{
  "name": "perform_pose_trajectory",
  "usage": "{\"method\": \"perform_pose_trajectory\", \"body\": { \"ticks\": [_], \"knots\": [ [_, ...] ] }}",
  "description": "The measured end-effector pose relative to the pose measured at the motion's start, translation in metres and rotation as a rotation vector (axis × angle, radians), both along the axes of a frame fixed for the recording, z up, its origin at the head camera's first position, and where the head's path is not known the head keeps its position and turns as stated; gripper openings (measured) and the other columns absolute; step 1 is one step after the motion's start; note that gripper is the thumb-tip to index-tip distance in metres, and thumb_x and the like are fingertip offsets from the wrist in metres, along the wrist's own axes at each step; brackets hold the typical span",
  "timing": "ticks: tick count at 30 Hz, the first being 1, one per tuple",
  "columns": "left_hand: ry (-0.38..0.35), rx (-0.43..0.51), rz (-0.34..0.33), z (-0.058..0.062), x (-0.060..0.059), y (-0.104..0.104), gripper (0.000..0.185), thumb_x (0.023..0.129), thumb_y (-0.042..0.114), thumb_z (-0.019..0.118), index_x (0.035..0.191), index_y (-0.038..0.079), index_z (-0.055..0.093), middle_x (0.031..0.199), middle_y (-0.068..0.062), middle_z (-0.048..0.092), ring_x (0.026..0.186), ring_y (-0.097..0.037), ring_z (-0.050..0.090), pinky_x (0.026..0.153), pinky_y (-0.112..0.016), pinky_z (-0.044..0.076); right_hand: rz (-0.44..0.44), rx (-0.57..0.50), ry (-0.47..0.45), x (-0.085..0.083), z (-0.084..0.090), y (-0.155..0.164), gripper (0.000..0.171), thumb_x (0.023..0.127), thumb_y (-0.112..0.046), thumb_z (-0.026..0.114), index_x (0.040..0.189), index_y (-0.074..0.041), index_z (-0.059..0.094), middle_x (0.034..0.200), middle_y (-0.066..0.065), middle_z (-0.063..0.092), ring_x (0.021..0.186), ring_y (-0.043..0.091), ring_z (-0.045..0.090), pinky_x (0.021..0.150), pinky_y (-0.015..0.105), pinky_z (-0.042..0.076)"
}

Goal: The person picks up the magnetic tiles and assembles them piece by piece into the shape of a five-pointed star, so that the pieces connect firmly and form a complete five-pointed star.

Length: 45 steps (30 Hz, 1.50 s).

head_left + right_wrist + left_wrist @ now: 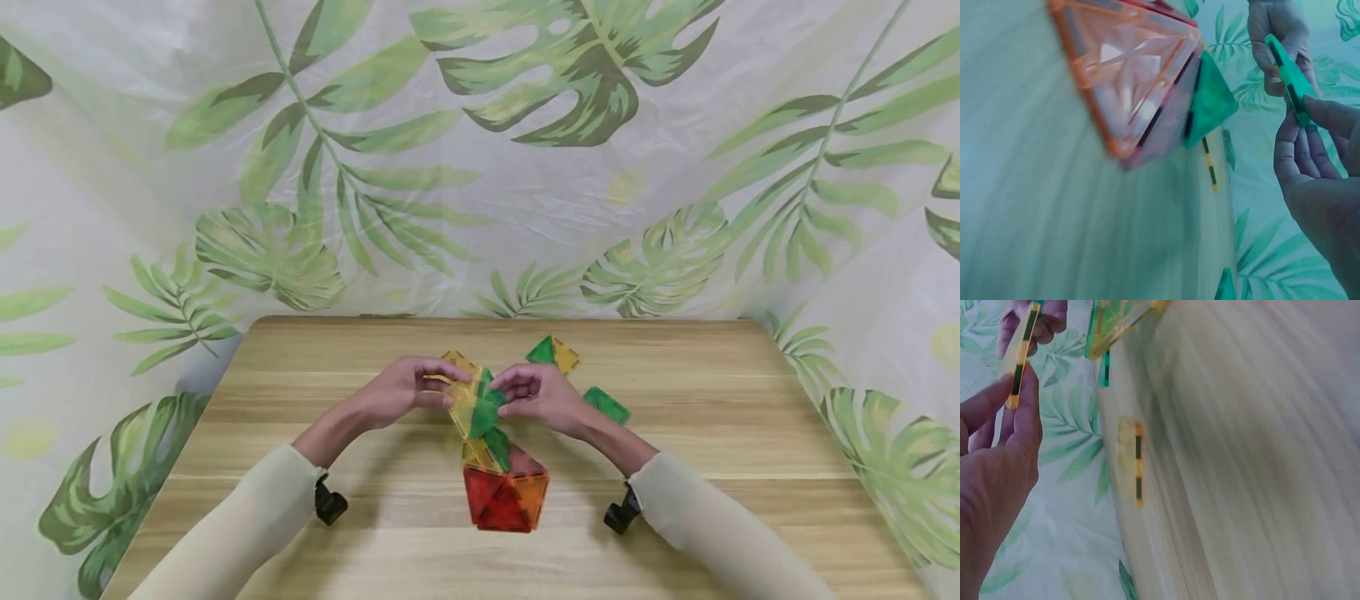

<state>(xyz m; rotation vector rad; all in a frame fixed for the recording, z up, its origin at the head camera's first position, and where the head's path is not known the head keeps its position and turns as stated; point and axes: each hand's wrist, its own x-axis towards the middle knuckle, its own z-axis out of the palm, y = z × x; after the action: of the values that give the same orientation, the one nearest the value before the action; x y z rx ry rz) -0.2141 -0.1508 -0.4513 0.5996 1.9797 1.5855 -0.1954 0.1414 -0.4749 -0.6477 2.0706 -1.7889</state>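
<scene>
Head view | we're pinching yellow tile with left hand, green tile with right hand, both held above red-orange tile structure at table centre | table edges lying well apart from hands

Head cam looks forward-down over the light wooden table, mid-range. Both wrist cams sit close, low along the tabletop, sharing the red-orange translucent triangle-tile structure and leaf-print backdrop.

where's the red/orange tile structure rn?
Head view: the red and orange tile structure sits on the wooden table at centre front, just below both hands, between the forearms.
</scene>
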Motion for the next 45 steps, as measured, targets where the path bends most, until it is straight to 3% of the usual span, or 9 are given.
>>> {"method": "perform_pose_trajectory", "body": {
  "ticks": [7,17,24,35,45],
  "knots": [
    [-0.02,-0.009,-0.147,-0.001,-0.011,0.03,0.031,0.096,-0.005,0.071,0.127,0.002,0.072,0.136,-0.013,0.066,0.115,-0.025,0.069,0.094,-0.037,0.06,-0.021,-0.065,-0.08,0.018,-0.007,0.025,0.03,0.089,0.007,0.079,0.118,0.007,0.07,0.12,0.012,0.07,0.104,0.02,0.075,0.085,0.034,0.064],
    [-0.047,-0.071,-0.341,-0.007,-0.023,0.071,0.028,0.094,-0.007,0.074,0.12,0.004,0.072,0.125,-0.008,0.07,0.113,-0.023,0.071,0.096,-0.038,0.06,-0.086,-0.078,0.002,0.042,-0.025,0.051,0.028,0.087,0.011,0.078,0.113,0.012,0.068,0.114,0.011,0.07,0.099,0.017,0.074,0.083,0.029,0.063],
    [-0.066,-0.089,-0.45,-0.014,-0.028,0.089,0.028,0.093,-0.01,0.073,0.119,0.002,0.072,0.122,-0.006,0.071,0.108,-0.022,0.071,0.096,-0.038,0.06,-0.094,-0.056,0.05,0.051,-0.039,0.064,0.026,0.088,0.01,0.078,0.112,0.01,0.068,0.11,0.013,0.07,0.098,0.017,0.075,0.081,0.026,0.063],
    [-0.078,-0.128,-0.493,-0.027,-0.031,0.098,0.025,0.092,-0.015,0.071,0.114,-0.001,0.07,0.114,-0.005,0.07,0.104,-0.018,0.068,0.091,-0.033,0.06,-0.112,-0.068,-0.027,0.056,-0.051,0.062,0.026,0.088,0.009,0.078,0.112,0.01,0.067,0.113,0.024,0.066,0.096,0.014,0.073,0.079,0.024,0.062],
    [-0.079,-0.171,-0.486,-0.034,-0.032,0.099,0.025,0.094,-0.017,0.068,0.113,-0.002,0.069,0.108,-0.006,0.069,0.1,-0.017,0.068,0.09,-0.033,0.061,-0.153,0.006,0.027,0.055,-0.057,0.053,0.03,0.086,0.006,0.083,0.111,0.007,0.067,0.109,0.022,0.069,0.095,0.02,0.074,0.082,0.028,0.063]
  ]
}}
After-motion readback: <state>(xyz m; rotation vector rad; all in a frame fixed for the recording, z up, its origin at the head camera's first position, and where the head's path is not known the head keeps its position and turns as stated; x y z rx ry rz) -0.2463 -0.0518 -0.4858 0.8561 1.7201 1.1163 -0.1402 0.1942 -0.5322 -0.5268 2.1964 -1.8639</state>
